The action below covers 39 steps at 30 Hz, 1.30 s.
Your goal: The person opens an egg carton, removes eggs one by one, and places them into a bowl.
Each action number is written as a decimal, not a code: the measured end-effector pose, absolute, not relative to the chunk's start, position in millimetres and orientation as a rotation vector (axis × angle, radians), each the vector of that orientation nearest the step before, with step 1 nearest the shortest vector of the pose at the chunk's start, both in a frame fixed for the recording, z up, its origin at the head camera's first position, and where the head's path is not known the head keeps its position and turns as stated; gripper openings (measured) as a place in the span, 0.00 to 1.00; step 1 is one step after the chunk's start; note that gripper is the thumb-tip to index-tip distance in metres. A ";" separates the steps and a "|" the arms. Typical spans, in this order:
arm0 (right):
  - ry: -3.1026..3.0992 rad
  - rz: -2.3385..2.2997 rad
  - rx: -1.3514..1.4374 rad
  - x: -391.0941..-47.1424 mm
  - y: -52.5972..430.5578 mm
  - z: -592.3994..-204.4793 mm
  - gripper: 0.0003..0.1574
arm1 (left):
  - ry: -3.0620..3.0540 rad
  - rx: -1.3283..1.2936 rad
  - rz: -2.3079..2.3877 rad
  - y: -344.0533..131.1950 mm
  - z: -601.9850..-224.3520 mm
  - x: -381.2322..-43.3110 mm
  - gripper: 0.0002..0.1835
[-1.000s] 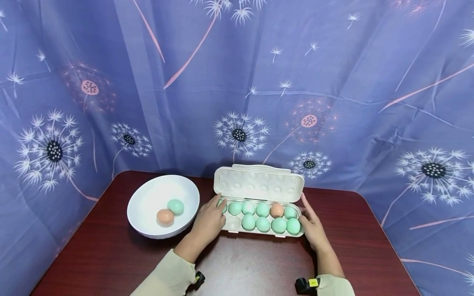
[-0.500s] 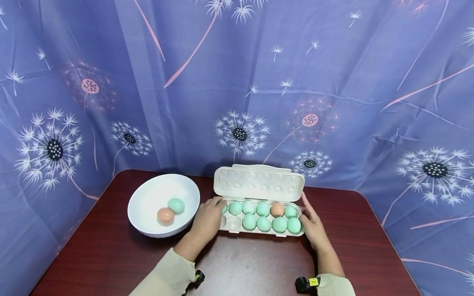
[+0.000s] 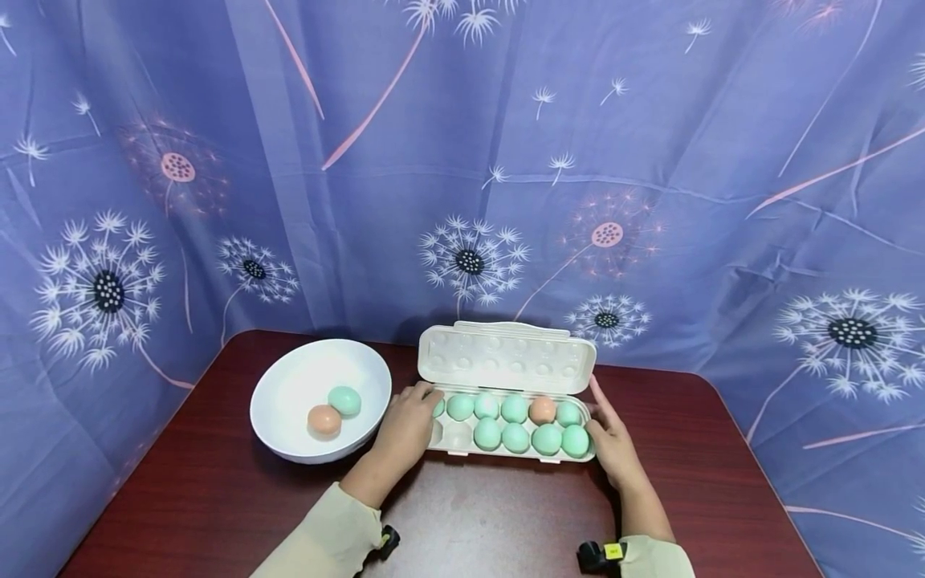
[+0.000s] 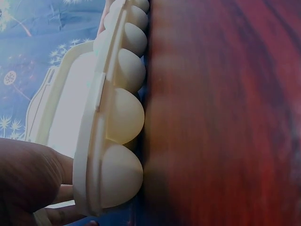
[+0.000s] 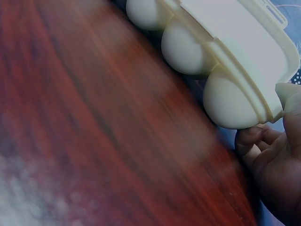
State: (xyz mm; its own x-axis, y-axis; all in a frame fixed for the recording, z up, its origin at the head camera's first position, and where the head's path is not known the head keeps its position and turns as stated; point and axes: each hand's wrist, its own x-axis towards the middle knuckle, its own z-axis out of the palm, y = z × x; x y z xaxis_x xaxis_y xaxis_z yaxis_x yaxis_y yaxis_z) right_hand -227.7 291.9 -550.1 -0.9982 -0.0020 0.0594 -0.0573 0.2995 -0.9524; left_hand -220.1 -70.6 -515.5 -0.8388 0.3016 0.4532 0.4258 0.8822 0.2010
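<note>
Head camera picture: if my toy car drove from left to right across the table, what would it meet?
White bowl → left hand → egg carton → right hand.

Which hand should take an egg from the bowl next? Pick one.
Likely the left hand: it holds the carton at the end beside the bowl; the right hand holds the far end.
</note>
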 end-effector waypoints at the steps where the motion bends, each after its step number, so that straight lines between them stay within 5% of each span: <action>1: -2.497 1.828 0.055 -227.4 292.2 -550.2 0.49 | -2.629 -0.537 -0.416 -70.7 -515.7 -220.0 0.20; 39: -2.490 1.805 0.038 -227.6 290.9 -551.5 0.49 | -2.598 -0.532 -0.647 -75.1 -476.3 -207.6 0.23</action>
State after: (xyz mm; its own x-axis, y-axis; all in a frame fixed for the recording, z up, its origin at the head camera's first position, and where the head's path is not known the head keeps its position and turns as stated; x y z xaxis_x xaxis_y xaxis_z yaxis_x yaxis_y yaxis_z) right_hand -227.6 290.9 -551.5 -0.9975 0.0186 0.0675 -0.0583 0.3114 -0.9485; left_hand -207.6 -75.1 -476.3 -0.8433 0.2606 0.4700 0.4506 0.8194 0.3542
